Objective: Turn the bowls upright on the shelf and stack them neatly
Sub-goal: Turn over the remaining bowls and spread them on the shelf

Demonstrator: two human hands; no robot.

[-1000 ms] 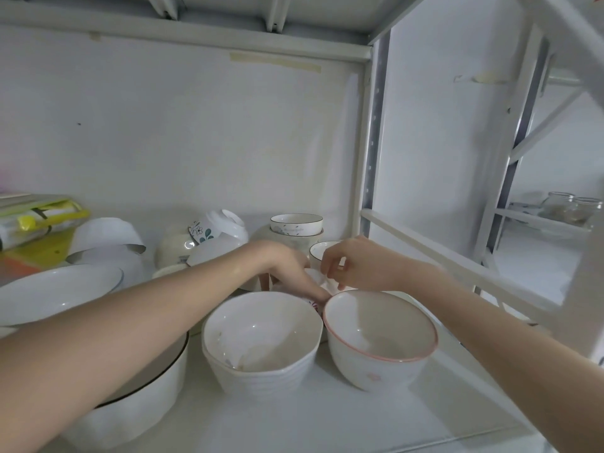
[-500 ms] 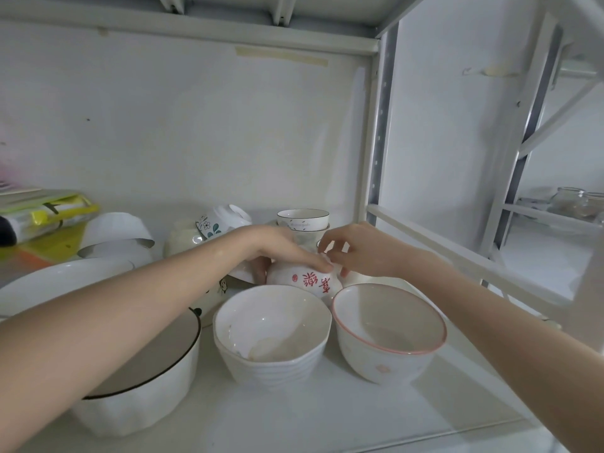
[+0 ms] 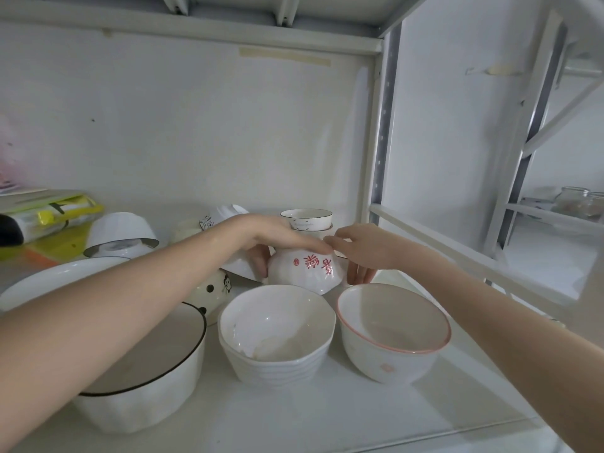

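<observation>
Inverted bowl held for turning

Left hand and right hand grip the red-lettered bowl from both sides, upside down, behind two upright bowls on the shelf, ready for controlled rotation.

White metal shelf crowded with bowls
Front row upright: black-rimmed bowl, ribbed white bowl, pink-rimmed bowl; behind, an overturned white bowl, a plate and yellow-green packets

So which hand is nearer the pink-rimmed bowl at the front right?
Right. The right hand is just behind the pink-rimmed bowl, holding the red-lettered bowl; the left hand is farther left.
</observation>
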